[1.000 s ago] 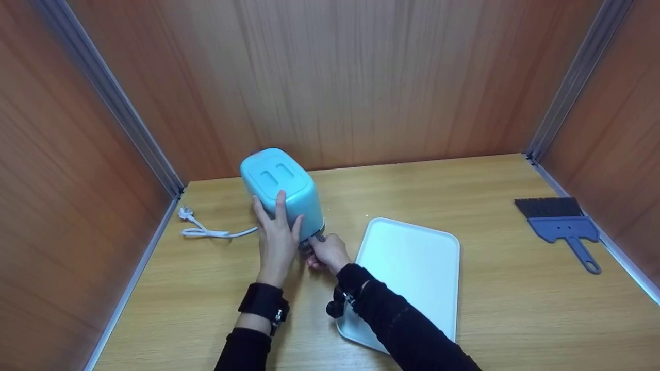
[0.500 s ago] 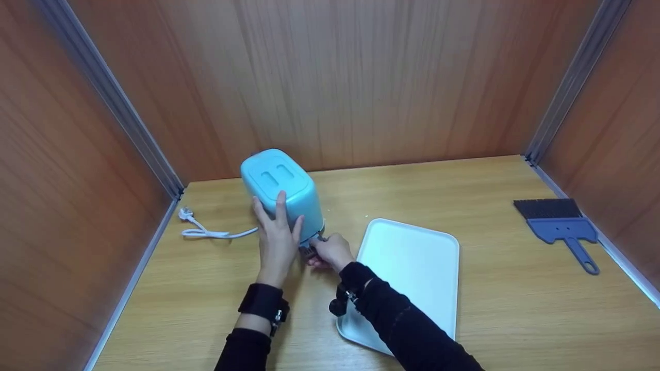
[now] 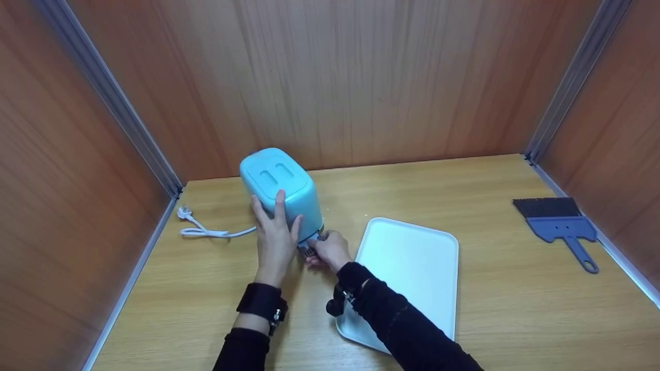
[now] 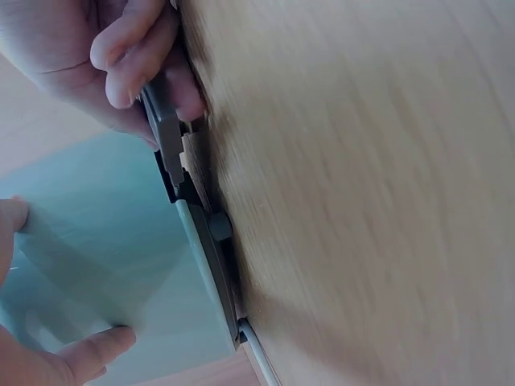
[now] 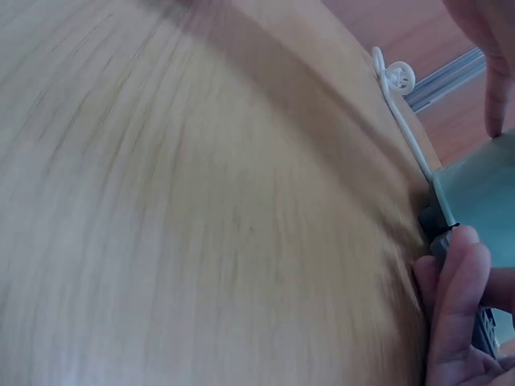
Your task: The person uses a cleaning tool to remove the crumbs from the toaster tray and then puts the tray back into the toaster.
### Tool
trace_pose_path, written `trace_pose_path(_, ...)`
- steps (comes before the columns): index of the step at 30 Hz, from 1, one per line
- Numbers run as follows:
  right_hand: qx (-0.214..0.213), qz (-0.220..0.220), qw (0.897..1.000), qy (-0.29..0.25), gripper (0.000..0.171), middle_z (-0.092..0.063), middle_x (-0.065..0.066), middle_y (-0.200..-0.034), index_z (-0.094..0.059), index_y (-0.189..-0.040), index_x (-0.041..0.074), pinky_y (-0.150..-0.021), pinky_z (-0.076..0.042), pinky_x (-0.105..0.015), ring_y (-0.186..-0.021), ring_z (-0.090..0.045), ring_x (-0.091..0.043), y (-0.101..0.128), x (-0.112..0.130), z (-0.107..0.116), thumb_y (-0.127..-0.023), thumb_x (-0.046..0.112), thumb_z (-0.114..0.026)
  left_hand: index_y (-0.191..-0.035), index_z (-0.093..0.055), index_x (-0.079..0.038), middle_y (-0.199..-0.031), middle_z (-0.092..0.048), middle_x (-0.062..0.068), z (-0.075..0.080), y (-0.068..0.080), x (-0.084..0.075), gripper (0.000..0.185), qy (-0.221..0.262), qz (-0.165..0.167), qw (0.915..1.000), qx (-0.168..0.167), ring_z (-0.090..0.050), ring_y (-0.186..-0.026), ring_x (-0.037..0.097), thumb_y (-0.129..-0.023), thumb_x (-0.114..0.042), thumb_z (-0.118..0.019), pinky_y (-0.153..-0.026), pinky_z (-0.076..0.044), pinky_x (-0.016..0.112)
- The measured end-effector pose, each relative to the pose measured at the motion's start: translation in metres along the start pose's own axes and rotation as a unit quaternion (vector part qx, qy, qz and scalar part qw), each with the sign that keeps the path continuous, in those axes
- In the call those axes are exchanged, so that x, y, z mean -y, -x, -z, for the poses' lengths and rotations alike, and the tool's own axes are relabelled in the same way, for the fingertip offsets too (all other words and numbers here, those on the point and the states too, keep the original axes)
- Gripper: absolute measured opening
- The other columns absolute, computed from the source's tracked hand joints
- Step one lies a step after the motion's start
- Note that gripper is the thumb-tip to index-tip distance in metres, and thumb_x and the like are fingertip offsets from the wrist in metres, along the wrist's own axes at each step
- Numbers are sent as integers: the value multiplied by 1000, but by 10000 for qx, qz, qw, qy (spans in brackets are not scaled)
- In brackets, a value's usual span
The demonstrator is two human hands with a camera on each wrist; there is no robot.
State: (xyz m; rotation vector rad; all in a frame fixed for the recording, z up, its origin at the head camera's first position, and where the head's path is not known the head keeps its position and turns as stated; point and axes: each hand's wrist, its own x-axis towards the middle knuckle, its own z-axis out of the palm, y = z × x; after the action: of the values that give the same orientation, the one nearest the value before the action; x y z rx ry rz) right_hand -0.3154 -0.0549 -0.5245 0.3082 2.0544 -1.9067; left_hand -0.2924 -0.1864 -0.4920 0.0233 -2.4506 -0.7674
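Observation:
A light-blue toaster (image 3: 281, 188) with two recesses on top stands left of centre in the head view. My left hand (image 3: 276, 242) rests on its near side, fingers spread and straight. Low at the toaster's near end, my right hand (image 3: 332, 250) pinches a grey slotted crumb tray (image 3: 307, 250) between thumb and fingers. In the left wrist view this crumb tray (image 4: 167, 133) juts from the dark base (image 4: 221, 273), close over the table. The right wrist view shows curled fingers (image 5: 459, 297) at the base; part of the tray is hidden behind them.
A white rectangular tray (image 3: 412, 273) lies right of the toaster, partly under my right forearm. A blue brush (image 3: 562, 226) lies far right by the side wall. The white cord and plug (image 3: 203, 232) lie left. Wooden panels (image 3: 350, 82) enclose the table.
Slightly more of the grey crumb tray shows between the toaster and my right hand. My left hand and the toaster keep their places.

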Motion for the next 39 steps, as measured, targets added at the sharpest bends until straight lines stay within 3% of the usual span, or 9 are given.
trace_pose_path(3, -23, -51, 10000, -70, 17, -69, -7, -68, -60, -94, 5, -46, -55, -19, -48, -65, -9, 0, 1, -1, -101, 11, -74, -165, -32, -31, -173, -5, 35, 1, 0, 0, 73, 2, -9, 10000, -13, -35, -152, 61, -105, -36, -72, -109, -54, 67)
trace_pose_path(8, -171, 75, 9994, 301, 26, -63, 1, -56, -58, -82, 10, -41, -48, -17, -43, -56, -5, -4, 0, 2, -94, 13, -80, -164, -33, -27, -171, -9, 37, 1, 1, 1, 73, 32, -225, 9997, -134, -36, -150, 62, -104, -35, -73, -109, -53, 68)
trace_pose_path(17, 30, 78, 9982, 602, 29, -64, 1, -58, -67, -79, 8, -41, -47, -16, -42, -57, -5, -7, -2, 8, -97, 25, -83, -164, -32, -27, -171, -8, 37, 1, 1, 1, 72, 20, -246, 9997, -86, -34, -151, 62, -105, -34, -72, -110, -53, 68)
trace_pose_path(28, 310, -374, 9985, 253, 22, -69, -4, -66, -70, -97, 3, -46, -54, -18, -47, -63, -7, -5, 3, 12, -102, 23, -77, -164, -33, -29, -172, -6, 36, 1, 0, 1, 71, 103, -102, 9999, -6, -34, -152, 61, -105, -33, -71, -109, -53, 68)
trace_pose_path(39, 477, -357, 9982, -39, 19, -69, -5, -65, -71, -96, -1, -46, -54, -16, -46, -63, -5, 3, 5, 12, -103, 17, -74, -164, -33, -25, -169, -11, 39, 1, 1, 2, 72, -39, -356, 9992, -169, -38, -148, 63, -104, -34, -72, -110, -52, 69)
